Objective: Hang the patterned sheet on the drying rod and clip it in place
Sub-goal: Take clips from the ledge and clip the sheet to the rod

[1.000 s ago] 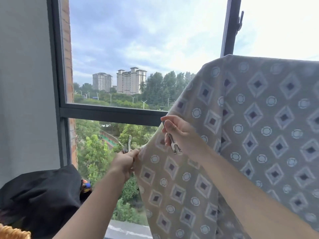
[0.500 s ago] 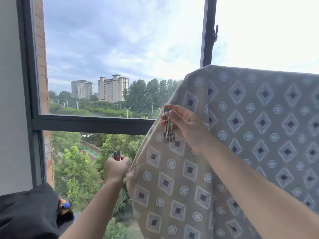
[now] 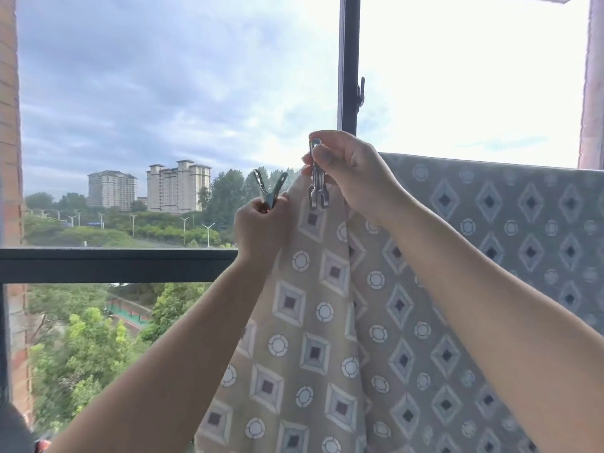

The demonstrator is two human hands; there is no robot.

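Patterned sheet [image 3: 490, 256] hangs draped along a horizontal line before the window frame [image 3: 348, 60], the rod itself hidden under the fold; its left corner sags, not yet level. At that corner the right hand [image 3: 346, 171] pinches a metal clip [image 3: 316, 188]; the left hand [image 3: 261, 227] grips a second clip [image 3: 269, 189] beside the cloth's edge. Judged stage: hanging largely done, clipping just beginning, neither clip seen fastened. No brand, label or writing is legible.

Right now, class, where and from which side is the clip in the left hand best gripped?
Grip the clip by its two splayed arms, probably from above: they stick up in a V, free of the left hand, whose fist hides the lower end.
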